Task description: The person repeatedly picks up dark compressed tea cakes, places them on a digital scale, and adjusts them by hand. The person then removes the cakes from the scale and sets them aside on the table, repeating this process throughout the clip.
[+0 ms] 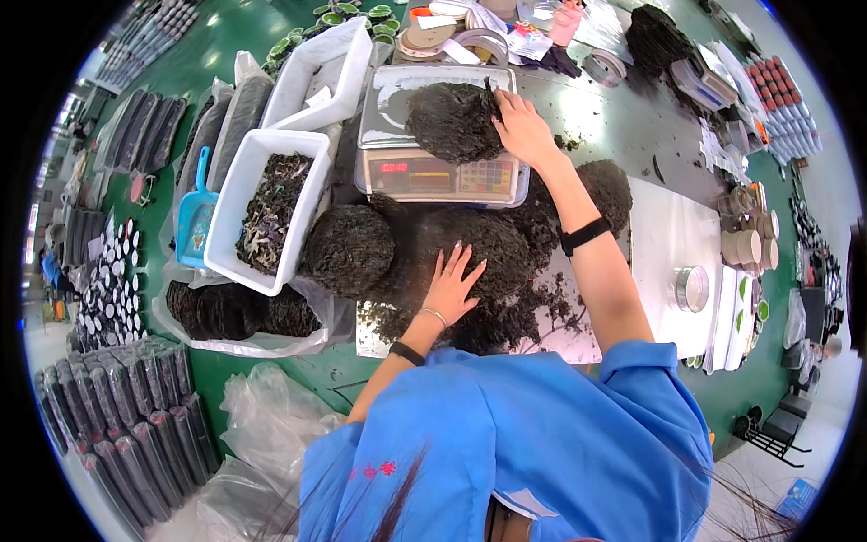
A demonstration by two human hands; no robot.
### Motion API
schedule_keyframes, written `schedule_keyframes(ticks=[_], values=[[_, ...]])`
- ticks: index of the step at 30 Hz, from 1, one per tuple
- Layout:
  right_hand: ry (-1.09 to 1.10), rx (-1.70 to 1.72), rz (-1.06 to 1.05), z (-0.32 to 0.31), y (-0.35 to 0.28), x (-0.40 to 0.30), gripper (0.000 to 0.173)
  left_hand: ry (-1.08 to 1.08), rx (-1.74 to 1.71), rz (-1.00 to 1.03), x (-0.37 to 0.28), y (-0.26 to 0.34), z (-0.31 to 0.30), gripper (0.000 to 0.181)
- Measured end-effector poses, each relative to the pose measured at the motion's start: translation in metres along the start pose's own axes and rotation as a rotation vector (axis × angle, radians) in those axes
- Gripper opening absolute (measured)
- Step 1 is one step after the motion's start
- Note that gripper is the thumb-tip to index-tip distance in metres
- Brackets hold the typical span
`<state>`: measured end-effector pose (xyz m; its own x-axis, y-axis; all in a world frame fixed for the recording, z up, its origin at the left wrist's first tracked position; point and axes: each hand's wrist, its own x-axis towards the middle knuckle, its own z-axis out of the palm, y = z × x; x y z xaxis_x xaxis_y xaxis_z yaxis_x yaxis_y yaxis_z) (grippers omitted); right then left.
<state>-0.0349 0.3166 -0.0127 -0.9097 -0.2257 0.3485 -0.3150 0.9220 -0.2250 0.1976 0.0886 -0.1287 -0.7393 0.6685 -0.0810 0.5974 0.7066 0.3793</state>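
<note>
A digital weighing scale point(443, 173) with a lit red display stands on the table before me. On its metal pan lies a round, dark cake of dried seaweed point(450, 122). My right hand point(525, 129) has its fingers and thumb at that cake's right edge, where a shred sticks up. Nearer to me, my left hand point(450, 284) rests with spread fingers on a larger dark seaweed cake point(498, 251). Left of it sits a thick round stack of seaweed point(349, 247). Loose seaweed shreds point(501, 325) lie between my left hand and my body.
A white plastic bin point(217, 223) of scraps stands at the left, beside a blue dustpan point(193, 230). Another white bin point(271, 108) is behind it. Bagged seaweed point(237, 311) lies nearer on the left. Tape rolls point(742, 247) and a clear round container point(692, 289) are at right.
</note>
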Motion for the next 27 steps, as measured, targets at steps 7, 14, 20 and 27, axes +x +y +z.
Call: schedule_keyframes(ticks=[7, 14, 20, 27], values=[[0.092, 0.504, 0.328, -0.014, 0.014, -0.015, 0.040, -0.011, -0.027, -0.021, -0.002, -0.001, 0.002, 0.083], [0.679, 0.428, 0.343, -0.052, -0.008, -0.011, 0.034, -0.024, -0.013, -0.023, 0.001, 0.000, 0.000, 0.083], [0.233, -0.073, -0.065, -0.021, -0.019, 0.003, 0.074, -0.031, 0.025, -0.012, 0.003, 0.000, 0.000, 0.083], [0.456, 0.629, 0.459, 0.019, -0.021, -0.072, 0.057, -0.008, -0.007, -0.019, -0.001, -0.001, 0.003, 0.084]])
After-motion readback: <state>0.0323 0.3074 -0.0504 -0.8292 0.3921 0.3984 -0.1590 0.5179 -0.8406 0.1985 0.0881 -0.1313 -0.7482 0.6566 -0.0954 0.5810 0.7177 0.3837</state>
